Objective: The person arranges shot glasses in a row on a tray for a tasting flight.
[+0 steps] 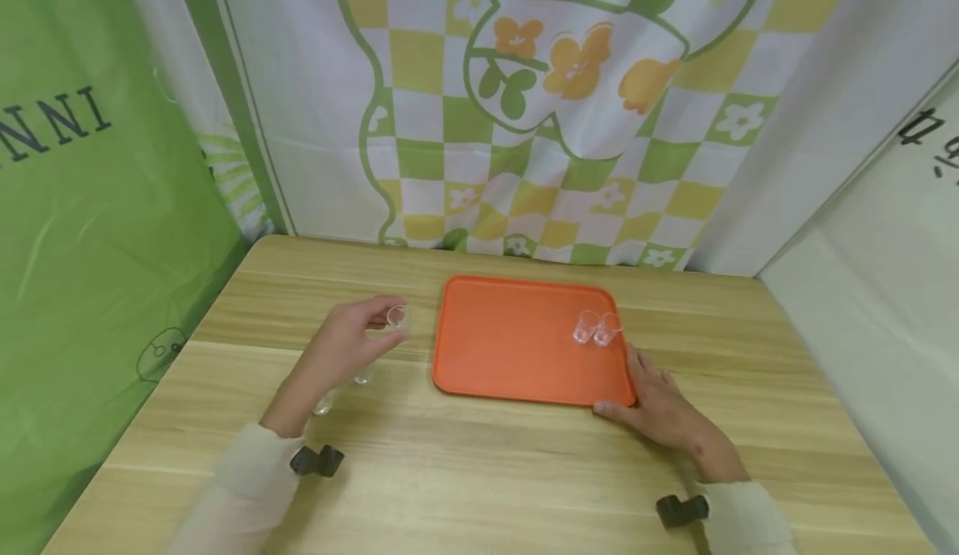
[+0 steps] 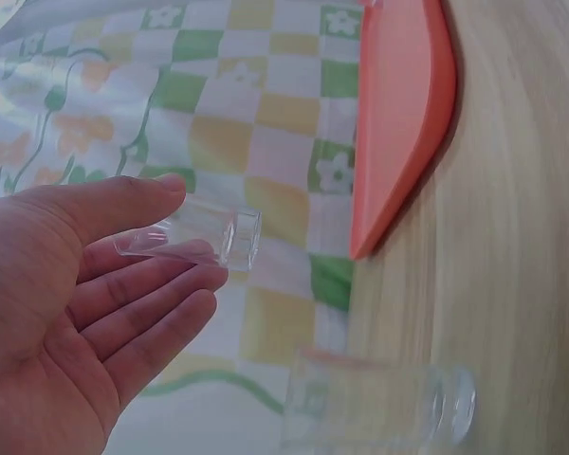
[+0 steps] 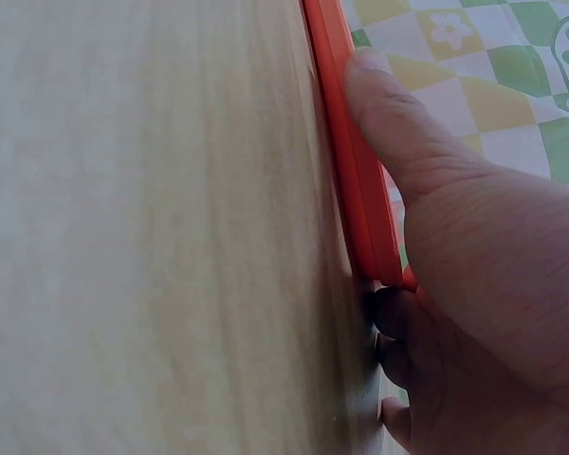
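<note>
My left hand holds a small clear shot glass between thumb and fingers, to the left of the orange tray. In the left wrist view the thumb lies along one side of that glass and the fingers along the other, with its thick base pointing away from the palm. Two shot glasses stand side by side at the right of the tray. At the tray's near right corner, my right hand grips it, thumb along the near edge and fingers round the right side.
Two more clear glasses stand on the wooden table beside the left forearm, partly hidden by it. A patterned cloth hangs behind the table, with a green panel at the left and a pale one at the right.
</note>
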The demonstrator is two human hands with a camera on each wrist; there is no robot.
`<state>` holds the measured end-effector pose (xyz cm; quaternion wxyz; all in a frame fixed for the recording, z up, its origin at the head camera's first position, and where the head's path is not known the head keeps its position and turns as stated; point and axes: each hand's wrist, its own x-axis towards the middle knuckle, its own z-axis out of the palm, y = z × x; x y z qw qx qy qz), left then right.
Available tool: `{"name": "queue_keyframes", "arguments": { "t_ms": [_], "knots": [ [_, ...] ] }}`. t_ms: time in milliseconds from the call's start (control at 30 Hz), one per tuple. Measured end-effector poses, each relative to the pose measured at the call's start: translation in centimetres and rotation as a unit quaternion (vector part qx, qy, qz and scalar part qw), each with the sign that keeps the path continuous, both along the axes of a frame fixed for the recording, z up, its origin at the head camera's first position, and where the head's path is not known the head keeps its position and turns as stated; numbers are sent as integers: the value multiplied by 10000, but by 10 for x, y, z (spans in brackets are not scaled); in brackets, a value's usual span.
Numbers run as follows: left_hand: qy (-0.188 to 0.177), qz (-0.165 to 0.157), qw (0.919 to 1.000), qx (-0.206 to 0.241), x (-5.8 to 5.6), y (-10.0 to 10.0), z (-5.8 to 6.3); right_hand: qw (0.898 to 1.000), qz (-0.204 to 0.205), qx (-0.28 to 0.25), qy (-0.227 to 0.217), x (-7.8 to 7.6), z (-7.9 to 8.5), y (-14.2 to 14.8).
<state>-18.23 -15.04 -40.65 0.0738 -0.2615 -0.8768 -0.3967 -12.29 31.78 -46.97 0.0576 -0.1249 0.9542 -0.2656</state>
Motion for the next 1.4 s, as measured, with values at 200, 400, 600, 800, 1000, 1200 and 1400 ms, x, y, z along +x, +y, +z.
{"name": "queue_keyframes", "arguments": {
  "t_ms": [200,400,600,800,1000,1200,1400],
  "knots": [
    [100,-199,9997,-48,-3,21,-1,10000,-18,-7,-15,0,1,0],
    [183,-476,9986,-153,-4,39,-7,10000,19,-45,70,1,0,-1],
    [116,-585,9981,-168,-6,57,-12,9999,34,16,125,0,1,-1],
    [-121,-742,9972,-43,-10,73,-20,10000,-12,12,28,0,0,0],
    [-306,-873,9956,176,-15,92,-28,10000,-28,8,-52,1,-2,0],
    [-312,-914,9953,61,-20,111,-34,10000,-30,32,-48,2,-1,0],
    [-303,-1023,9943,15,-25,129,-37,10000,-42,47,-44,2,0,0]
  ]
}}
